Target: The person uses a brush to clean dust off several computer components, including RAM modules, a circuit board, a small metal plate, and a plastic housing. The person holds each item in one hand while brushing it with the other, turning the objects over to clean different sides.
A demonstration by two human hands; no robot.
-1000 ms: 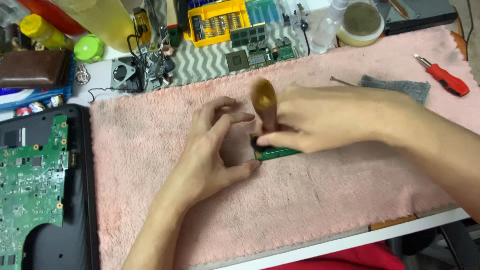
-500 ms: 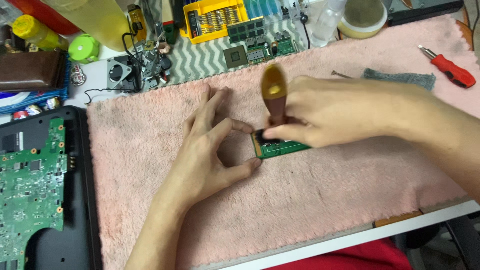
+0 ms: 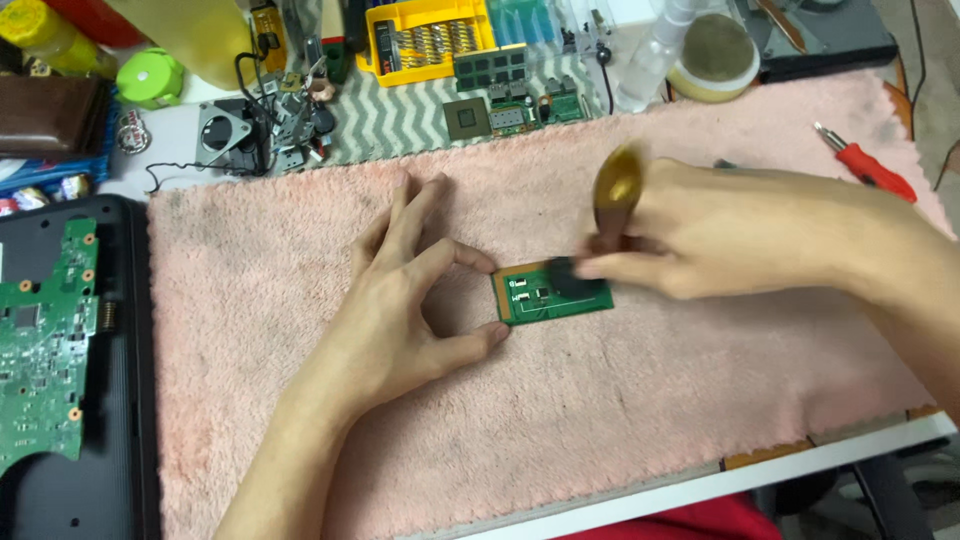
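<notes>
A small green circuit board (image 3: 535, 300) lies on a pink towel (image 3: 300, 420) in the middle of the table. My left hand (image 3: 400, 310) steadies the board's left edge between thumb tip and index fingertip, with the other fingers spread upward. My right hand (image 3: 720, 235) comes in from the right and grips a brush with an amber handle (image 3: 617, 190). The brush's dark tip (image 3: 572, 275) rests on the right half of the board. The right hand and the brush are blurred by motion.
An opened black laptop base with a green motherboard (image 3: 40, 340) lies at the left edge. Beyond the towel are a small fan (image 3: 225, 130), a yellow bit case (image 3: 425, 35), loose chips (image 3: 465, 118) and a tape roll (image 3: 712, 55). A red screwdriver (image 3: 870, 170) lies far right.
My right hand and the brush have shifted right across the board, uncovering more of its left part. My left hand keeps its pinch on the left edge.
</notes>
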